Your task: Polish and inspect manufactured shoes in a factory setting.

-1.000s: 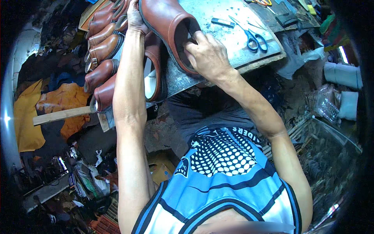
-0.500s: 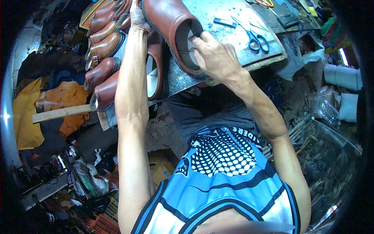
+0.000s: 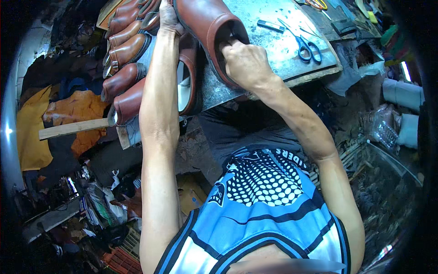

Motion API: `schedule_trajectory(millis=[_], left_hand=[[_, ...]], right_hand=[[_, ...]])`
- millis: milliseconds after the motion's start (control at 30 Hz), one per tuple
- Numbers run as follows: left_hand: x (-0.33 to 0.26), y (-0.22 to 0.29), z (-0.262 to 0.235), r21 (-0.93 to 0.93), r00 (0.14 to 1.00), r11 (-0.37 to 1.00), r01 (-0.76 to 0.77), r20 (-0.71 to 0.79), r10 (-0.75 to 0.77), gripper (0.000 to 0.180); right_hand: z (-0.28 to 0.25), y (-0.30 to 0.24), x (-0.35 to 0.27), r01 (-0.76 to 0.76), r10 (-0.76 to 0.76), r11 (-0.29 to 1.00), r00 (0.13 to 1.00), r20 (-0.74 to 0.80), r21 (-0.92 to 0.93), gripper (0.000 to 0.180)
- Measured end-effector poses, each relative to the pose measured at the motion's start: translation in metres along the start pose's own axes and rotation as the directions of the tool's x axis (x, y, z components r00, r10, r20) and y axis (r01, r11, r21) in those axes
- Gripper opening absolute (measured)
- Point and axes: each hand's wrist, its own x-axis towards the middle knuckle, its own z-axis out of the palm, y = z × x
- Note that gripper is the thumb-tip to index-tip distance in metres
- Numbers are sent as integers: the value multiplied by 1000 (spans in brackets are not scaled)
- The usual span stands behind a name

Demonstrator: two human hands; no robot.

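A brown leather clog (image 3: pixel 199 22) with an open back is held up over the near part of the worktable. My left hand (image 3: pixel 169 19) grips it along its left side toward the toe, the fingers partly hidden by the shoe. Into its opening reaches my right hand (image 3: pixel 245 61), knuckles bent and fingertips out of sight inside, so what they hold, if anything, cannot be seen. Just left of it, beyond my left forearm, a second brown clog (image 3: pixel 188 75) with a pale insole lies on the table.
Several brown shoes (image 3: pixel 127 48) stand in a row at the left. Blue-handled scissors (image 3: pixel 306 49) and a small dark-and-silver tool (image 3: pixel 271 26) lie on the worktable (image 3: pixel 287 68). A wooden plank (image 3: pixel 75 129) juts out left, near tan leather pieces (image 3: pixel 75 109). Orange-handled scissors (image 3: pixel 316 4) lie farther back.
My right hand has gone deeper into the clog; its fingers were at the opening's right edge before. The whole scene has shifted slightly to the right in view.
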Motion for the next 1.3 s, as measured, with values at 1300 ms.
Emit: schedule_trajectory(millis=[1300], left_hand=[[5,-21,-41,55,989,989,-139,-47,141,60]], right_hand=[[-2,22,-30,90,-133,973,972,-195,-213,16]])
